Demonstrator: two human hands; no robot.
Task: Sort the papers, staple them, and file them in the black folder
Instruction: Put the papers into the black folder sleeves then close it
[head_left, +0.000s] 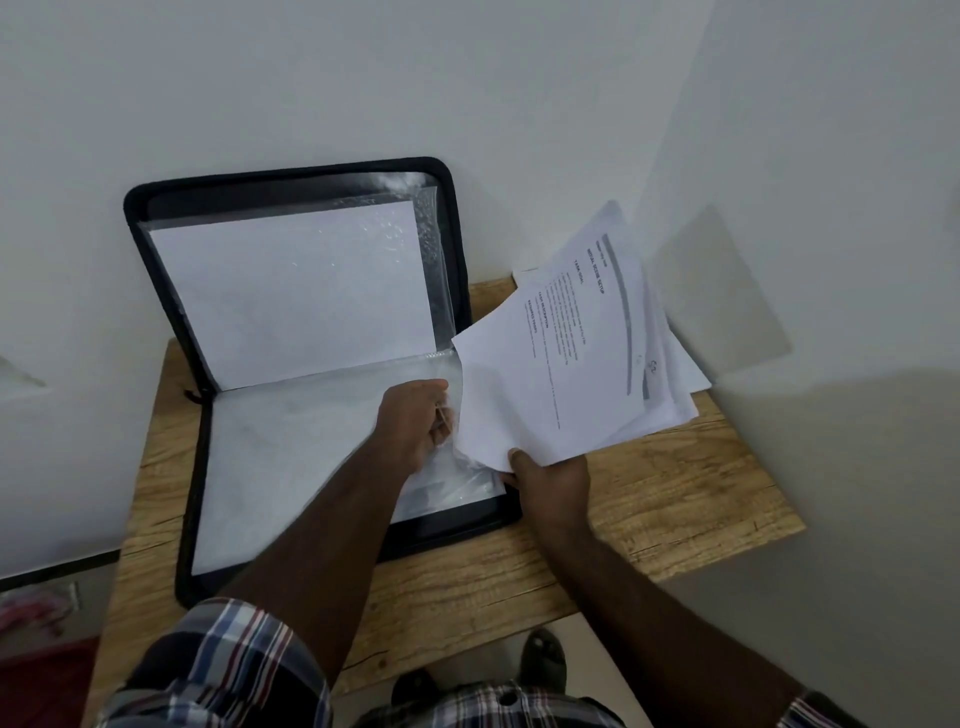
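The filing step looks to be in hand: the black folder (291, 364) lies open on the small wooden bench (649, 493), its upper half propped against the wall with a white sheet behind clear plastic, its lower half flat with a clear plastic sleeve (311, 452) on top. The left hand (415, 421) has its fingers curled round the right edge of that sleeve, seemingly lifting it open, while the right hand (550, 478) pinches the near corner of a loose stack of papers (571, 353) — thumb on top — and holds it fanned out just beside the folder, its far end over the bench's back corner. Whether the stack is stapled cannot be told, and no stapler shows. The next move probably calls for squaring the fanned sheets and feeding their edge into the sleeve's mouth while the left hand keeps it parted — loose pages could snag or buckle. The top sheet carries printed headings, sideways and blurred; "TASK GOAL" seems legible, the rest is too soft to read
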